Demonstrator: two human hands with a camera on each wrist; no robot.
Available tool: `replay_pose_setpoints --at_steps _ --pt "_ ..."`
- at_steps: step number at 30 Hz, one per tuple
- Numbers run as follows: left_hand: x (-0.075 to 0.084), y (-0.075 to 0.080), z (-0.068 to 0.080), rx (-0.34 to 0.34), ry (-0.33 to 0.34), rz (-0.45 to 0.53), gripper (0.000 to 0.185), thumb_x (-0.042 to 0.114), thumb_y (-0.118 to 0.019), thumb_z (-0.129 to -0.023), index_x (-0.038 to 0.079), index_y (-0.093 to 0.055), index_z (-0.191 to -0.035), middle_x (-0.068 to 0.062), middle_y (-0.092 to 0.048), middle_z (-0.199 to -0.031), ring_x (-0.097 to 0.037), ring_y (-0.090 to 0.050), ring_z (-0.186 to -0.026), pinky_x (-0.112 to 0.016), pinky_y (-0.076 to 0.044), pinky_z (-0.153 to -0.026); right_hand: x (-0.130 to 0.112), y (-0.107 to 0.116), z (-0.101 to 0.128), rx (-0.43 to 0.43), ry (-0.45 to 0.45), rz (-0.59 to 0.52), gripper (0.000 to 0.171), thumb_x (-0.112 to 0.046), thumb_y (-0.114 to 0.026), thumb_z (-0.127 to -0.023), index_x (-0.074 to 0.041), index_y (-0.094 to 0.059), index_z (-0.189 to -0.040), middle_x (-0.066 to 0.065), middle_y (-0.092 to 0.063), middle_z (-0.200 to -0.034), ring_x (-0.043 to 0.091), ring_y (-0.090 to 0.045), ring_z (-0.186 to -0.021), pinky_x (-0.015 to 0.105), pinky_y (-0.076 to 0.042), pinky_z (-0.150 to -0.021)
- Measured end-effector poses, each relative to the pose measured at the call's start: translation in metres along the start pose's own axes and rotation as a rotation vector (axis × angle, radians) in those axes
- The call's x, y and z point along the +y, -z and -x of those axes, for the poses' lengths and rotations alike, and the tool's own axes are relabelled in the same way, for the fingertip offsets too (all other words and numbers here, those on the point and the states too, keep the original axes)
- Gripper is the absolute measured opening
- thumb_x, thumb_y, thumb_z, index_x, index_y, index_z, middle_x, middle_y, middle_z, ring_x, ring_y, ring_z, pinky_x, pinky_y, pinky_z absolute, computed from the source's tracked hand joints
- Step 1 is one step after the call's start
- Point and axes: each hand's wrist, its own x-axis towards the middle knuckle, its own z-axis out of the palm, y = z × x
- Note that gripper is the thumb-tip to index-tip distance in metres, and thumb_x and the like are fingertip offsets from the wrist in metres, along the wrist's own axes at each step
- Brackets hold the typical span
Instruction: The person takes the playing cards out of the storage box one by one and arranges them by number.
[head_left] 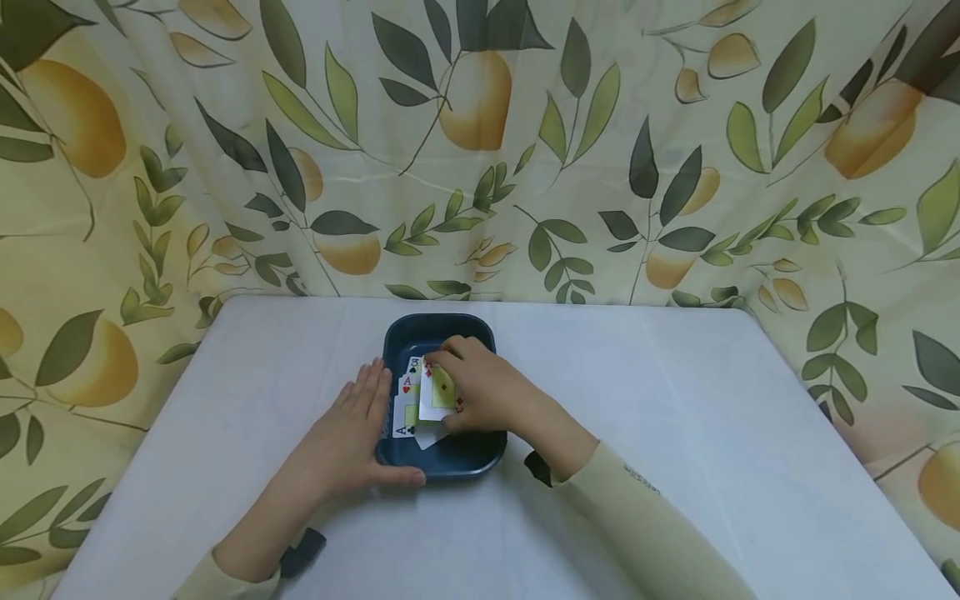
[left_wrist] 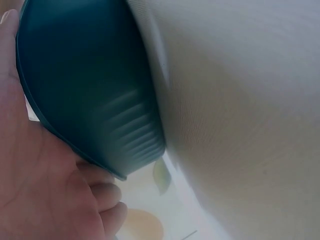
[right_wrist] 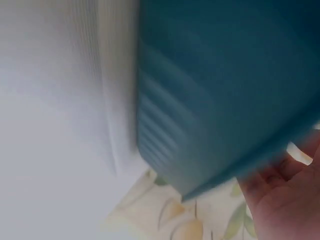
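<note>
A dark blue rectangular plastic tray (head_left: 491,463) with rounded corners has several playing cards (head_left: 402,421) lying in its left half, two of them aces. My right hand (head_left: 491,387) reaches over the tray, pinching a diamond playing card (head_left: 437,407) between thumb and fingers; its palm hides part of the card. Along the tray's left rim lies my left hand (head_left: 337,442), fingers straight, thumb stretched along the front rim. The left wrist view has that hand against the rim, over the ribbed outer wall (left_wrist: 127,127). In the right wrist view the tray's side is blurred.
The tray stands on a table under a white cloth (head_left: 637,400). Behind the table's back edge hangs a curtain (head_left: 525,167) printed with fruit and leaves. Dark bands (head_left: 303,550) sit at both wrists, beside pale sleeves.
</note>
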Motion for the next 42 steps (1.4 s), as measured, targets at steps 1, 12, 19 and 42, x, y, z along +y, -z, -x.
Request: replay_pose_setpoints --at_steps 1,12,19,42 --pt "0.001 0.000 0.001 -0.006 0.005 -0.003 0.144 0.095 -0.057 -0.060 -0.001 -0.015 -0.158 -0.019 -0.006 -0.167 -0.036 -0.008 -0.154 -0.053 -0.019 -0.122 0.001 0.003 0.002 0.010 -0.003 -0.001 0.081 -0.036 -0.085 -0.071 -0.016 -0.053 -0.143 0.002 -0.051 -0.135 0.016 -0.045 -0.116 0.028 -0.051 -0.099" --pt "0.003 0.004 0.004 -0.011 0.025 0.007 0.143 0.091 -0.062 -0.061 -0.001 -0.013 -0.158 -0.020 -0.006 -0.167 -0.037 -0.008 -0.154 -0.053 -0.018 -0.122 0.027 0.035 0.020 0.053 -0.151 -0.041 0.086 -0.031 -0.085 -0.068 -0.019 -0.050 -0.146 0.003 -0.047 -0.138 0.018 -0.048 -0.114 0.033 -0.055 -0.094" --pt "0.002 0.003 0.000 -0.014 0.028 0.010 0.144 0.091 -0.063 -0.060 -0.001 -0.013 -0.158 -0.018 -0.004 -0.167 -0.036 -0.006 -0.154 -0.054 -0.017 -0.122 0.050 0.043 0.028 0.046 -0.204 -0.044 0.091 -0.031 -0.086 -0.068 -0.014 -0.047 -0.148 0.007 -0.046 -0.140 0.023 -0.050 -0.114 0.037 -0.055 -0.094" --pt "0.005 0.003 0.000 -0.013 0.021 0.017 0.143 0.090 -0.064 -0.060 -0.001 -0.014 -0.158 -0.019 -0.004 -0.167 -0.036 -0.006 -0.154 -0.054 -0.017 -0.122 0.100 0.025 0.023 -0.069 -0.311 -0.069 0.086 -0.018 -0.087 -0.069 -0.009 -0.048 -0.145 0.013 -0.044 -0.137 0.027 -0.046 -0.114 0.040 -0.049 -0.098"
